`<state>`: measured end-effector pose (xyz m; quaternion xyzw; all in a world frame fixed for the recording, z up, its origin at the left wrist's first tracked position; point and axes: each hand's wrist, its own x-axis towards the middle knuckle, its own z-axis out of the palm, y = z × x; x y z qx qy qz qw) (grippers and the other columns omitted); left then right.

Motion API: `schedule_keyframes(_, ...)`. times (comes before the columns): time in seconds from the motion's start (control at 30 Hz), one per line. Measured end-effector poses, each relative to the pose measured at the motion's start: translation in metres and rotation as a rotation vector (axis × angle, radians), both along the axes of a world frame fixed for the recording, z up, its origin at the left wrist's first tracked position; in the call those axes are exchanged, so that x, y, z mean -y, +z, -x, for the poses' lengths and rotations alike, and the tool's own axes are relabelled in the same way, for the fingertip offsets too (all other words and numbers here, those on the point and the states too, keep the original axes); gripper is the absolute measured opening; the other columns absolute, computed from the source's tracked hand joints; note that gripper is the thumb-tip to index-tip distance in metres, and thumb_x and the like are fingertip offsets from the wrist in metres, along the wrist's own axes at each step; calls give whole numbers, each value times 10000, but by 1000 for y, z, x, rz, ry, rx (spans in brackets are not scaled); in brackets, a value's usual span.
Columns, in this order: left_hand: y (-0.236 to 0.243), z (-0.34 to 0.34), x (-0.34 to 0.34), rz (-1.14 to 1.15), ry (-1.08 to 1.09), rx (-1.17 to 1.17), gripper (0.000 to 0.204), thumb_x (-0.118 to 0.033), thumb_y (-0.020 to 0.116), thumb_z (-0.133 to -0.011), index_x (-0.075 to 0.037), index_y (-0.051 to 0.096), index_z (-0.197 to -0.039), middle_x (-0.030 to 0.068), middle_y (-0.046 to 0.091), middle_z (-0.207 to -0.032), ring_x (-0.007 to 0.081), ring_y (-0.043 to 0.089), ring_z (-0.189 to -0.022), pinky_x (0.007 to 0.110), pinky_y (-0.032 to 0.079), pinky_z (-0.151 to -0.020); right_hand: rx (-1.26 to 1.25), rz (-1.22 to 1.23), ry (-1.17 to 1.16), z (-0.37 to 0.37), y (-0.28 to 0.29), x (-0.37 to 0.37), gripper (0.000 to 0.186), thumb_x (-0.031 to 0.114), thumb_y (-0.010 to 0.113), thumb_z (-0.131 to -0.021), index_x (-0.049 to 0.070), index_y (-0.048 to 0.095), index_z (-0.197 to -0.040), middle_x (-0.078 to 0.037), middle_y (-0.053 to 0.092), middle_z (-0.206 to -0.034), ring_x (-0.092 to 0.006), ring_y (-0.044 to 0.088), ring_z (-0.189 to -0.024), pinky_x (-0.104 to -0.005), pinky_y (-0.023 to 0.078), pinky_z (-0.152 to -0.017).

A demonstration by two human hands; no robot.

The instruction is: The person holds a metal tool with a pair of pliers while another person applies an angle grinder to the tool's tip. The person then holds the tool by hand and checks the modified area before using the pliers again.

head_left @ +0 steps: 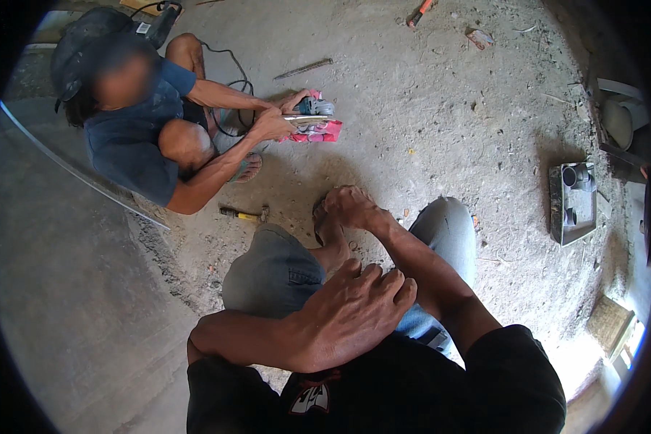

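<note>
My left hand [356, 309] is in front of my chest, its fingers curled down with their tips hidden. Whether it holds anything does not show. My right hand [349, 207] reaches down between my knees to the front of my foot [330, 235], fingers bent over it; no tool shows there. Close to my left knee, a hammer [247, 215] with a yellow and black handle lies on the floor. Across from me a squatting person [134, 123] holds a teal and silver power tool [315, 106] with pink-red packaging [329, 132] under it.
A rectangular tray [555, 206] with black pipe fittings [573, 176] stands at the right. A long pointed metal bar [304, 69] and an orange-handled tool [419, 13] lie farther off. A black cord [247, 78] runs beside the person. At the left, a long thin strip [72, 170] borders smoother concrete.
</note>
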<state>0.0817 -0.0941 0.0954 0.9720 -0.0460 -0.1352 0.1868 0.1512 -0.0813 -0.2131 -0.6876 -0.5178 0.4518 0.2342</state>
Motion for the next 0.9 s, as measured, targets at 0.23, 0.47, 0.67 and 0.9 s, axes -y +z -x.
schedule_keyframes(0.23,-3,-5,-1,-13,4,-31,326,-177,599,-855,-12,602,-1136,98,631,-932,214,658,-826,363,510,-751,35,-222,-227,-65,62,14,227,238,624,-904,52,696,-1012,-173,708,-974,-334,690,-897,-404,545,-799)
schedule_keyframes(0.47,5,-19,4,-34,75,-102,349,-284,675,-873,-46,565,-1104,130,599,-956,279,640,-944,412,504,-832,-114,-334,-631,-151,115,61,220,176,650,-896,26,708,-1046,-171,728,-945,-273,716,-866,-354,543,-776)
schedule_keyframes(0.67,40,3,14,-15,138,-32,406,-281,709,-857,-82,568,-1182,95,582,-1017,251,617,-991,400,479,-858,-210,-188,-746,-205,93,123,358,287,655,-900,16,698,-1130,-131,718,-1043,-235,671,-908,-325,516,-796)
schedule_keyframes(0.9,39,54,2,-74,186,84,437,-296,728,-816,-113,595,-1189,57,552,-1027,228,575,-1014,400,443,-863,-439,-6,-948,-271,69,174,367,336,682,-890,74,691,-1147,-10,632,-845,-93,554,-694,-251,425,-615)
